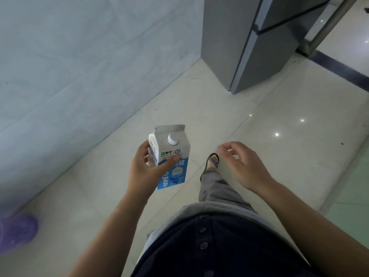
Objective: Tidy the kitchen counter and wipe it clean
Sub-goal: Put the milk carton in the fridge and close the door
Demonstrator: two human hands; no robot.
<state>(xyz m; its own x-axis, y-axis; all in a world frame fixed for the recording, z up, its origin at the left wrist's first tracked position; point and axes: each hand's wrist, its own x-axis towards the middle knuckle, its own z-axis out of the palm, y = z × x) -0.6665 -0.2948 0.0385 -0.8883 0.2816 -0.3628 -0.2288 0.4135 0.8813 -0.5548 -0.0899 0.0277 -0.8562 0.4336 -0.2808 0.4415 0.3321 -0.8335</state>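
A white and blue milk carton with a round white cap is held upright over the floor by my left hand. The fingers wrap its left side and the thumb presses its front. My right hand hangs to the right of the carton, fingers loosely curled, holding nothing. The kitchen counter is not in view.
A grey fridge stands ahead at the upper right against the pale tiled wall. A purple object lies on the light floor tiles at the lower left. My sandalled foot steps forward between my hands.
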